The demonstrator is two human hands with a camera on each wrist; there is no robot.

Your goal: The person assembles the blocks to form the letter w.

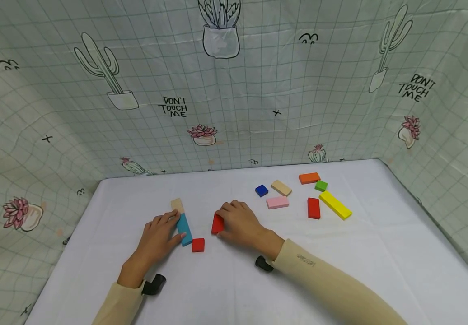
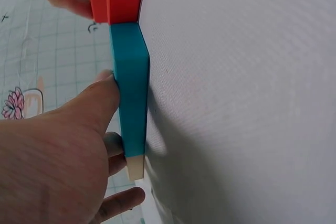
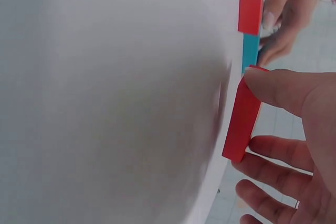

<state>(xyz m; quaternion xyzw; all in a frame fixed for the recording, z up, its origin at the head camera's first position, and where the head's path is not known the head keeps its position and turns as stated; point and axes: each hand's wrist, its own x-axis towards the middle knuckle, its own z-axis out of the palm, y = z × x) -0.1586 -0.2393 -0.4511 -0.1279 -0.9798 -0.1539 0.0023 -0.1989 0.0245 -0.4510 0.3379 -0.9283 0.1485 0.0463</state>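
Note:
A blue block (image 1: 184,229) lies on the table with a tan block (image 1: 177,205) against its far end. My left hand (image 1: 157,235) touches the blue block, its thumb and forefinger resting along the upper edge in the left wrist view. By the blue block's near end is a red square block (image 1: 198,245). To the right, my right hand (image 1: 240,225) pinches a longer red block (image 3: 242,119), thumb at one end and fingertips at the other. It is close over the table, and the hand hides part of it in the head view.
At the back right lie a dark blue block (image 1: 261,190), a tan block (image 1: 281,188), a pink block (image 1: 277,202), an orange block (image 1: 309,178), a green block (image 1: 321,185), another red block (image 1: 313,208) and a long yellow block (image 1: 335,205). A patterned cloth (image 1: 234,90) hangs behind the white table (image 1: 234,289).

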